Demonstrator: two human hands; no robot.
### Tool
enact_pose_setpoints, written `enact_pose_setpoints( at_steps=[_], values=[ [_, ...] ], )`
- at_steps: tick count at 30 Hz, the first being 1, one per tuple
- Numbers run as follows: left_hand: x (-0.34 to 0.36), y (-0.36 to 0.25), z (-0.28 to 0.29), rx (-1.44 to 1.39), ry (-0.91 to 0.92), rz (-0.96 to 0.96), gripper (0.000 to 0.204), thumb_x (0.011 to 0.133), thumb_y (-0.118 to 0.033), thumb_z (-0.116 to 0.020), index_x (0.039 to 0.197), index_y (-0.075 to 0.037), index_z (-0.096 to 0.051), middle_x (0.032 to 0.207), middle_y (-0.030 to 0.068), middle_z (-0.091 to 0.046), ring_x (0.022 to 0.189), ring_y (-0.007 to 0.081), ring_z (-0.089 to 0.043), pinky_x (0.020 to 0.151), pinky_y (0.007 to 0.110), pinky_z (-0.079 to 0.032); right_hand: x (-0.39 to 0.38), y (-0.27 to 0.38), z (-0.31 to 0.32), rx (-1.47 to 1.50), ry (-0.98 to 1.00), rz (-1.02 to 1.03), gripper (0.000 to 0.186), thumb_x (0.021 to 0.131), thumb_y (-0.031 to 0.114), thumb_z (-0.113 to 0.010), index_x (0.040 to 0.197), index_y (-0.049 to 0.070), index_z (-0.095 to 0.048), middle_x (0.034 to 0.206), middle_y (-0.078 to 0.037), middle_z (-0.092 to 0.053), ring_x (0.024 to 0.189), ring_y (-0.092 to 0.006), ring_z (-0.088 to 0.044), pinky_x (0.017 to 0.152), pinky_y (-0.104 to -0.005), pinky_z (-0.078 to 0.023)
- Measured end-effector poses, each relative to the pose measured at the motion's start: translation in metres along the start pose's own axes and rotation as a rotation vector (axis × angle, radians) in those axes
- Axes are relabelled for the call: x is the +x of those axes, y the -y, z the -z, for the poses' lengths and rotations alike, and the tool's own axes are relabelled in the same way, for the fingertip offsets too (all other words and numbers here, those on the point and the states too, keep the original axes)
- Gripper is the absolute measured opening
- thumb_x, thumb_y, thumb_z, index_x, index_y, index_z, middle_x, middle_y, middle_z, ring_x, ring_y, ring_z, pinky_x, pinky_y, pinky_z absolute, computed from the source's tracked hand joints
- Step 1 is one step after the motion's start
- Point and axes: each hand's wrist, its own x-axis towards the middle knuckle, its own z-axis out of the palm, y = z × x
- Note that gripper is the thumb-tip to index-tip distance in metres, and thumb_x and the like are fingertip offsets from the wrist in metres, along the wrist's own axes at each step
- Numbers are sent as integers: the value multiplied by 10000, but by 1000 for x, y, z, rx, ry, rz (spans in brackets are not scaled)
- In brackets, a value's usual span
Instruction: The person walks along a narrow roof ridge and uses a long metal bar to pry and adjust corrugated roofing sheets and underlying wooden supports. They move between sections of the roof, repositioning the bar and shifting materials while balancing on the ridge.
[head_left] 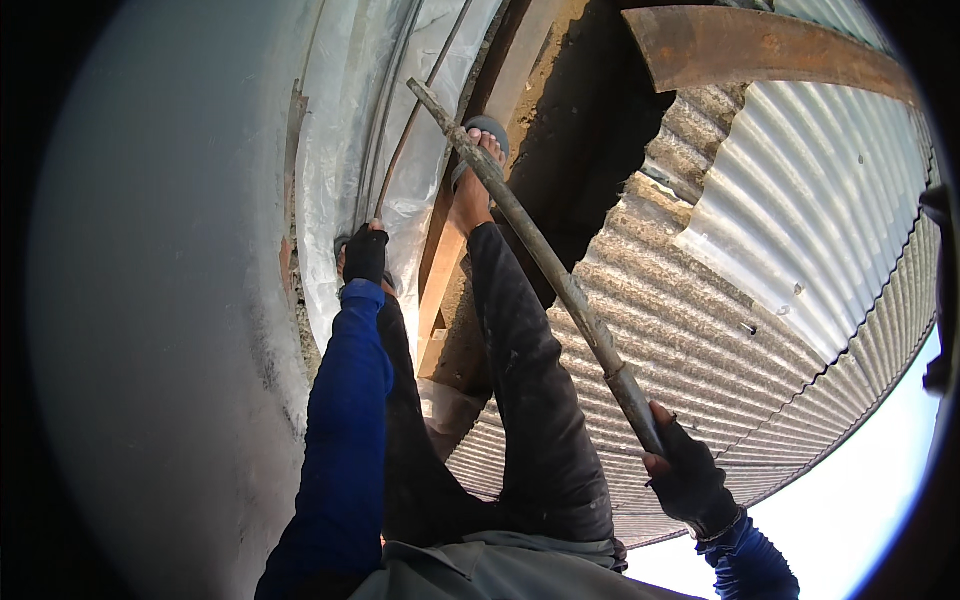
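My left hand (pixel 366 252), in a black fingerless glove, is closed on a thin dark rod (pixel 435 67) that rises over crinkled clear plastic sheeting (pixel 410 205) along the wall. My right hand (pixel 687 475), gloved the same way, grips the lower end of a weathered metal pipe (pixel 555 268), which slants up to the left across my legs. The pipe's far end lies over my sandalled foot (pixel 470 195), which stands beside a timber beam (pixel 437 285). My other foot is mostly hidden behind my left hand.
A plain grey wall (pixel 160 300) fills the left side. A dark opening (pixel 575 130) lies between the beam and jagged-edged corrugated roofing sheets (pixel 620 290). A paler corrugated sheet (pixel 800 210) and a curved rusty strip (pixel 760 45) are at the upper right. Bright sky shows beyond the roof's edge.
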Motion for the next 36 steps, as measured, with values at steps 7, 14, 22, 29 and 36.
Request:
enact_pose_setpoints(
  at_steps=[7,14,22,29,36],
  values=[
    [17,14,1,-13,-24,15,372,908,-373,-526,888,-21,-647,868,239,-657,820,423,-609,735,467,-460,24,-1,-56,84,-28,-79,613,905,118,-589,1458,14,-344,1034,-271,-648,881,-423,-668,736,-425,-529],
    [26,25,14,-90,83,-33,432,962,-431,-507,865,-32,-640,707,89,-586,650,226,-567,592,353,-442,38,-25,-5,-54,28,93,624,899,67,-594,1462,7,-331,1003,-256,-650,815,-381,-677,708,-377,-525],
    [8,33,-8,-227,358,43,387,970,-407,-513,806,-68,-605,666,20,-582,614,141,-537,607,305,-425,7,3,53,39,190,-381,557,936,163,-582,1434,4,-391,915,-174,-646,721,-230,-650,676,-337,-521],
    [-7,30,-7,-264,374,8,400,982,-405,-460,773,-83,-575,618,12,-541,566,142,-503,565,290,-401,6,-6,73,58,273,-445,568,952,207,-581,1443,4,-381,755,-88,-629,628,-181,-621,599,-318,-501],
    [-10,33,-7,-236,394,93,409,989,-432,-482,785,-91,-575,628,-8,-473,569,141,-485,504,336,-441,8,-8,79,18,322,-406,583,945,205,-580,1447,2,-366,775,-122,-642,643,-228,-642,621,-334,-511]
  ],
)
